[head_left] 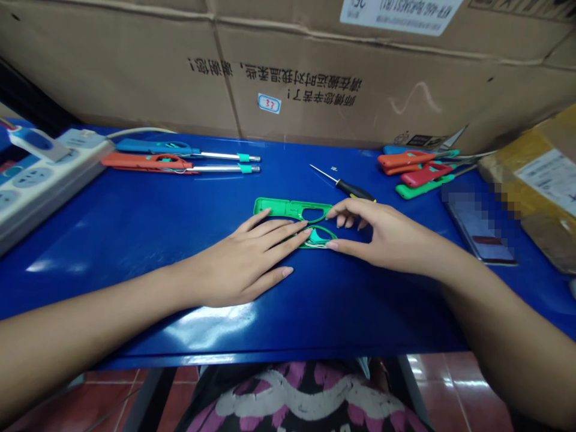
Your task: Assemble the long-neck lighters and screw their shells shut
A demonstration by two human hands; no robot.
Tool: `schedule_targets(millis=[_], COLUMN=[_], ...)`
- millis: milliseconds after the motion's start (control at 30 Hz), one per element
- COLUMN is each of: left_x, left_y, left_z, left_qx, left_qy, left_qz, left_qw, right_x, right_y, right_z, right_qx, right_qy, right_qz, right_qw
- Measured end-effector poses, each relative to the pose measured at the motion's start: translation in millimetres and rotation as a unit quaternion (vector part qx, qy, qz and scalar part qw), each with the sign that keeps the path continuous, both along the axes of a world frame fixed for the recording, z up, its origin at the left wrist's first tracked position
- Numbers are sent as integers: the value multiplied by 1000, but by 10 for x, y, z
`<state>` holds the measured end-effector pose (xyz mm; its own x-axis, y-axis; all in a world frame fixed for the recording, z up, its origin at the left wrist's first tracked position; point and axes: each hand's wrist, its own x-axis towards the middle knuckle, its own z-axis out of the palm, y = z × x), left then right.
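Cardboard (pixel 148 96) backs the blue table (pixel 351 318) beneath a green shell (pixel 281 207)

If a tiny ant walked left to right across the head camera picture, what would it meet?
White power strip → long orange-handled tool → farther green shell half → right hand → phone → yellowish package.
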<state>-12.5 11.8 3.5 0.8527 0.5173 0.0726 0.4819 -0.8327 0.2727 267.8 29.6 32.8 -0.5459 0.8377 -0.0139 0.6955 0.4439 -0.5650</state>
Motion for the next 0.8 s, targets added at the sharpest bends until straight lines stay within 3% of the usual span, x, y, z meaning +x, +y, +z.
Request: schedule_targets(millis=[133, 200, 567, 800], left_x=[-3, -7, -12, 4], left_y=[3, 6, -6, -32], left_z=[8, 10, 11, 18], left_qx=[1, -1, 16, 32], left_qy=[-4, -8, 1, -6], left_qz=[1, -1, 0, 13], left_qw=[1000, 1000, 1000, 999], right_x=[88, 89, 97, 100], right_y=[13, 18, 44, -21], right_z=[136, 155, 152, 178], right_qx=[-78, -81, 56, 87], right_qy=[-56, -75, -115, -119], right_qz=[21, 18, 141, 179], right_qw=[995, 994, 982, 973])
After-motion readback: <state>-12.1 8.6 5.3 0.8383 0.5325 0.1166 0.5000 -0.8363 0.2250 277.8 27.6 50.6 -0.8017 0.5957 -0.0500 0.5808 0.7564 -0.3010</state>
